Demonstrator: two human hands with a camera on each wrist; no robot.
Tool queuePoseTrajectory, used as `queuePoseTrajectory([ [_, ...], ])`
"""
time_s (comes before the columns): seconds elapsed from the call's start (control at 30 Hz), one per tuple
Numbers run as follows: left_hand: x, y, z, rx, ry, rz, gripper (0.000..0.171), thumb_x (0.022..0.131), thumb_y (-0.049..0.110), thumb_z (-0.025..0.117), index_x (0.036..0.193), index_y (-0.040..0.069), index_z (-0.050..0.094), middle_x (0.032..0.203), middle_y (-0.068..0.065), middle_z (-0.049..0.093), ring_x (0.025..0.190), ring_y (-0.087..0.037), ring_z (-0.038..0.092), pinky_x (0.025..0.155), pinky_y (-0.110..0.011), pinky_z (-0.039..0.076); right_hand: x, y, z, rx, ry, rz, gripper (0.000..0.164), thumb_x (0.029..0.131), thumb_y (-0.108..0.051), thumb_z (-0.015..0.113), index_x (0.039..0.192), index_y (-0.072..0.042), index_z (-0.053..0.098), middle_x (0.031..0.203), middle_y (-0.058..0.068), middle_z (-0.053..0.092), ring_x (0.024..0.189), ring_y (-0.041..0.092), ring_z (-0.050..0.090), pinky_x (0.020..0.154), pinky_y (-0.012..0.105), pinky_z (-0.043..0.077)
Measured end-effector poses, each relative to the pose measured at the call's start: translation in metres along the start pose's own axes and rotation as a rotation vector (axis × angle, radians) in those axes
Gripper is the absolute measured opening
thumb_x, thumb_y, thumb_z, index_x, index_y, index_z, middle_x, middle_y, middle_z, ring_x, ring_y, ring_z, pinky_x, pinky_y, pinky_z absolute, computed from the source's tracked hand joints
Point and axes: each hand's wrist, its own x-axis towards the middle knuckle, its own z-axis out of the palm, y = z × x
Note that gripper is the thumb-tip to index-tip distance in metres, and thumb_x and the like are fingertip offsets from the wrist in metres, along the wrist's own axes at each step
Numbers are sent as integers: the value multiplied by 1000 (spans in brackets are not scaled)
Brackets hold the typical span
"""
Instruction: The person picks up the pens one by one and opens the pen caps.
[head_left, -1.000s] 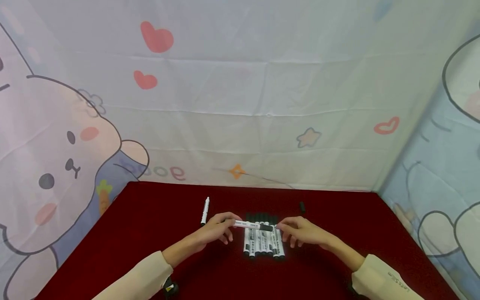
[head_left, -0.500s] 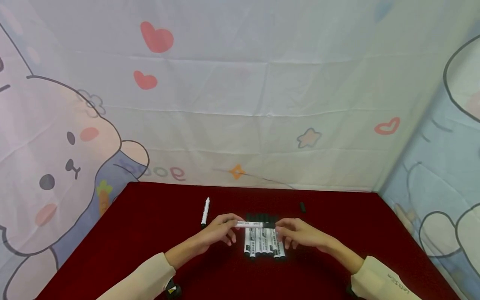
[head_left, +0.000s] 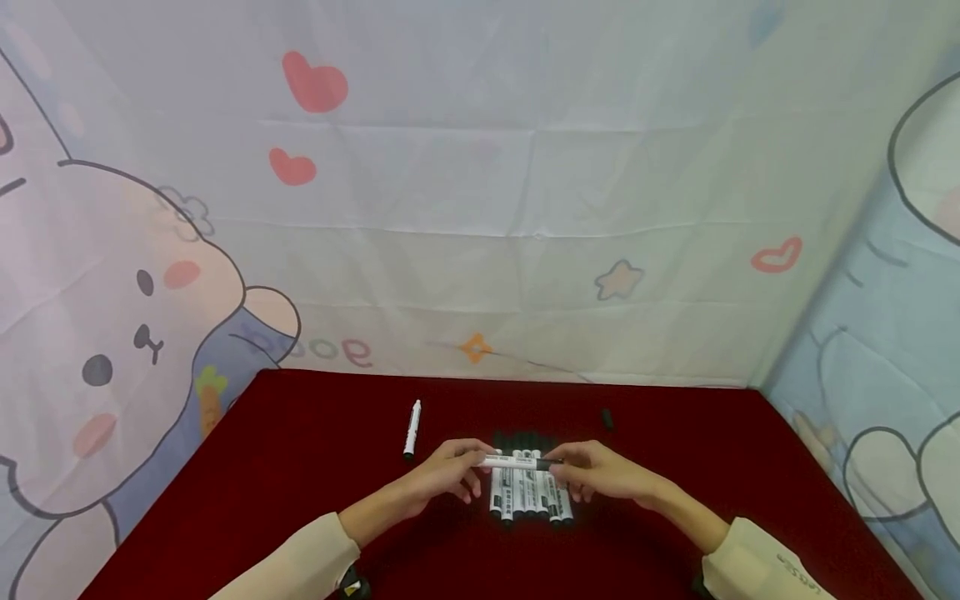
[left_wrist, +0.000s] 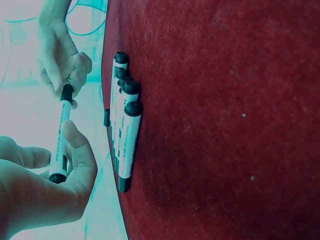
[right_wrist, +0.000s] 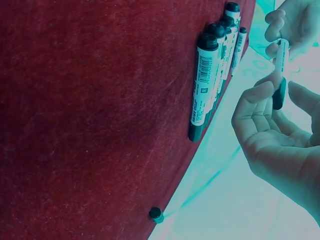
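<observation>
A white marker [head_left: 510, 462] is held level above the table, in front of my body. My left hand [head_left: 450, 473] pinches its white barrel near the rear end, as the left wrist view also shows. At the other end, the fingers of my right hand [head_left: 600, 471] close around the black cap [right_wrist: 280, 96]. Directly below lies a row of several capped white markers [head_left: 528, 497], side by side, black caps pointing away from me. Part of the row is hidden behind the held marker and my fingers.
An uncapped marker [head_left: 412, 429] lies left of the row, tip pointing away. A loose black cap [head_left: 607, 418] lies to the back right. Red cloth [head_left: 330, 433] covers the table, and a printed curtain [head_left: 525, 183] hangs behind it.
My right hand has come in from just beside the cap to take hold of it. The held marker has turned from slightly slanted to nearly level. The head view has shifted slightly.
</observation>
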Motion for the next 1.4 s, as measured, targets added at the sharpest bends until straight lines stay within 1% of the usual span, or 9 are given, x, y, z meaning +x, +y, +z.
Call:
queuePoseTrajectory([
  [0.13,1,0,-1,66,-6,15,36,104,30,58,127,3,66,112,-20,65,73,-13,61,65,-26,54,1,1,0,-20,-14,-21,39,107,-27,55,131,3,63,86,5,61,74,10,56,65,23,49],
  [0.23,2,3,-2,135,-15,40,36,98,31,68,123,5,69,104,-14,69,73,-14,62,66,-27,55,2,0,-1,-26,-15,-24,37,107,-26,55,128,2,65,86,3,62,74,11,57,65,22,50],
  [0.4,6,9,-2,258,-27,90,37,90,24,78,122,7,71,88,-1,68,72,-20,63,64,-30,55,3,-4,-3,-42,-9,-21,34,106,-27,56,126,-1,67,88,3,64,76,13,59,66,23,51],
  [0.57,9,11,2,358,-22,160,34,89,18,80,119,4,73,83,-2,68,67,-20,62,57,-26,50,2,-7,-2,-49,-33,-41,35,106,-28,56,128,-3,67,88,7,65,75,13,59,66,23,52],
  [0.8,9,10,8,358,-54,194,27,91,15,78,116,4,75,91,-12,73,67,-11,58,59,-19,46,-1,-10,2,-46,-67,-58,34,106,-26,56,129,-3,66,91,16,68,75,13,60,67,22,53],
  [1.03,10,10,11,389,-56,236,24,92,13,76,115,3,75,93,-10,72,67,-10,59,58,-18,47,1,-13,4,-49,-86,-73,36,108,-27,52,126,1,67,77,1,56,66,8,51,60,22,47],
  [1.23,8,9,13,378,-82,240,24,94,13,74,115,4,75,91,-9,70,66,-9,57,58,-18,46,3,-11,6,-28,-129,-82,37,109,-27,50,122,3,67,73,2,49,59,6,42,55,18,38],
  [1.3,7,10,12,373,-102,229,22,95,14,73,115,5,75,87,-5,68,65,-9,55,58,-18,45,3,-9,7,-30,-147,-108,36,109,-26,49,122,3,67,75,2,49,59,5,41,55,17,38],
  [1.4,5,11,11,377,-131,206,20,96,15,72,114,8,76,82,2,62,64,-9,52,57,-19,43,4,-5,7,-79,-161,-206,33,110,-22,48,120,4,67,73,-1,48,58,1,40,54,16,37],
])
